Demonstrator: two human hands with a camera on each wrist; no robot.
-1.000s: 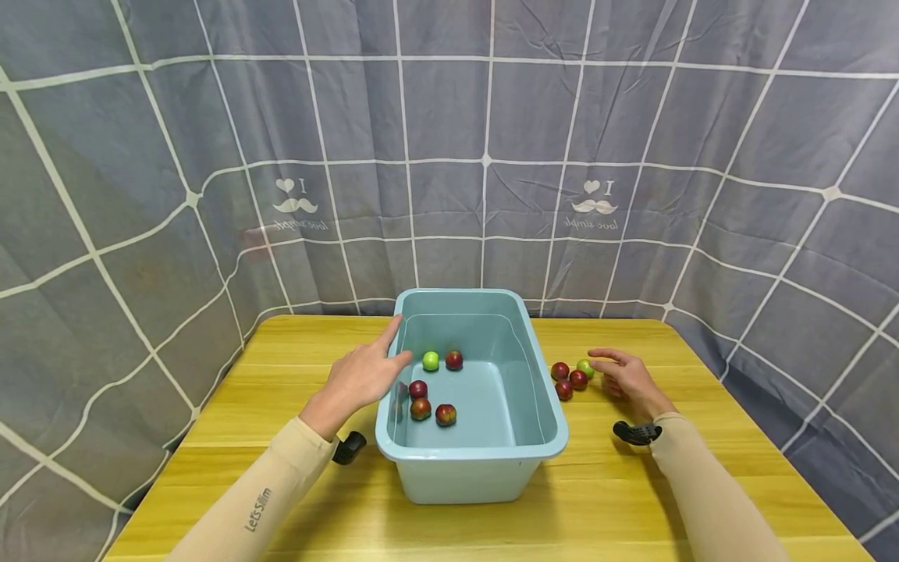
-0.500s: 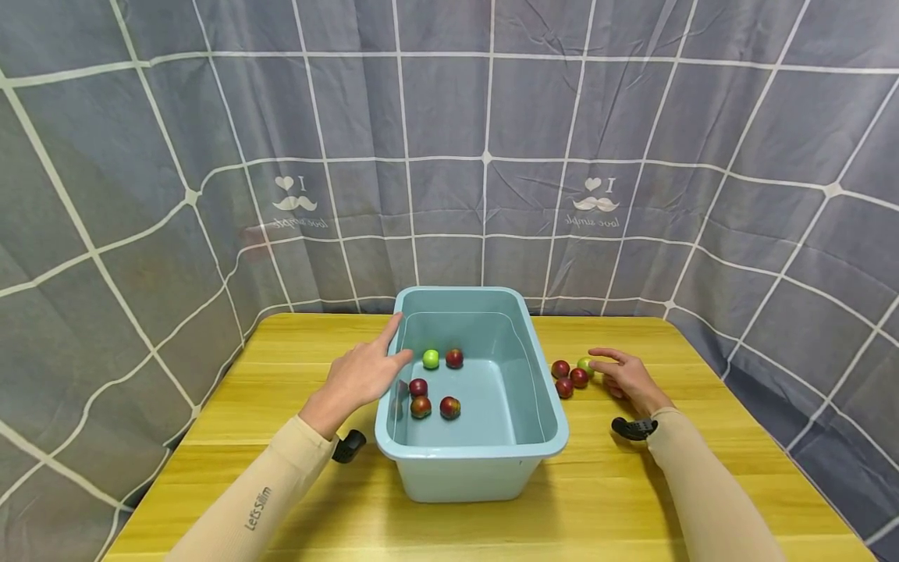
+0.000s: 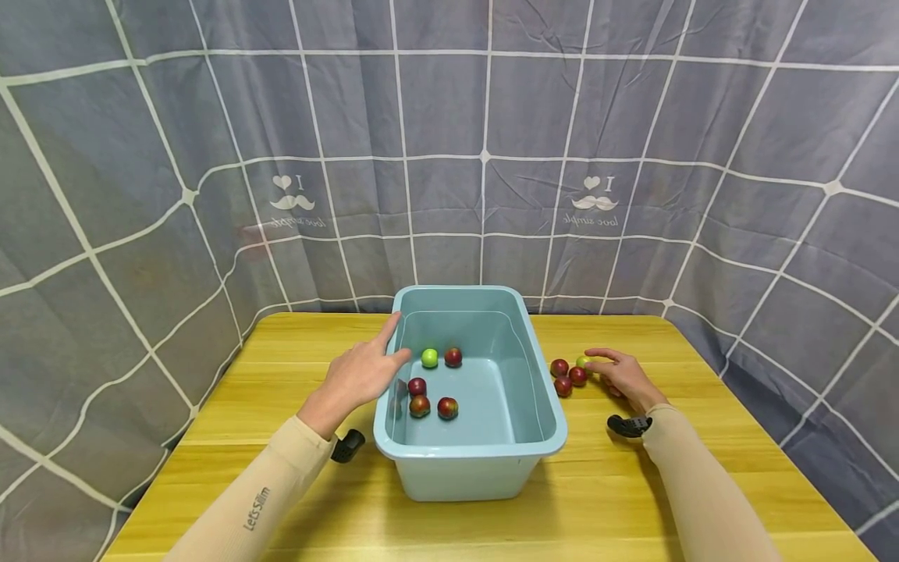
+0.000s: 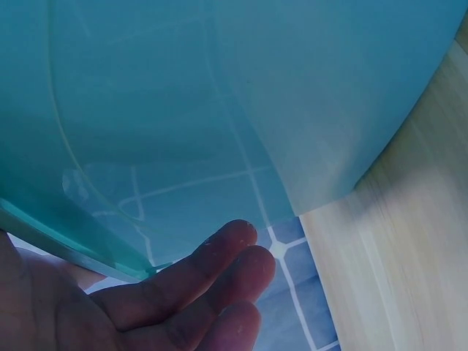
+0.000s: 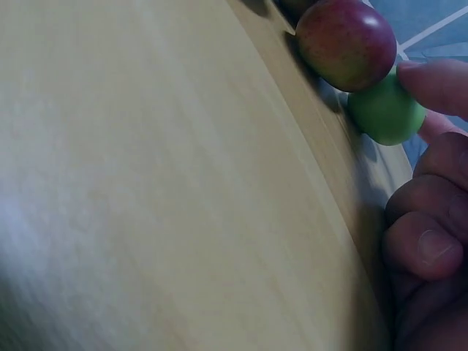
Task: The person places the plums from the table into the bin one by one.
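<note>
Pinching lightly, as far as shown, at the edge of a green fruit on the table right of the tub: right hand, thumb and index nearly together, other fingers curled in; firmness can't be told. Left hand is spread loosely, thumb over the tub's left rim, fingers straight along the outside, no wrapped grip. Risks, my read: round skin plus an off-centre fingertip hold could let the green one squirt out and roll; it sits right against a red neighbour, so a nudge could scatter the cluster, maybe toward the table edge. Fruit let go too high over the tub might bounce or knock those inside; a hard push on the rim could shift the tub. Counts: one tub; two hands; loose on table, four, being three red fruits and that green one; inside, five, being four red ones and one green one. Nine visible, seven red, two green.
</note>
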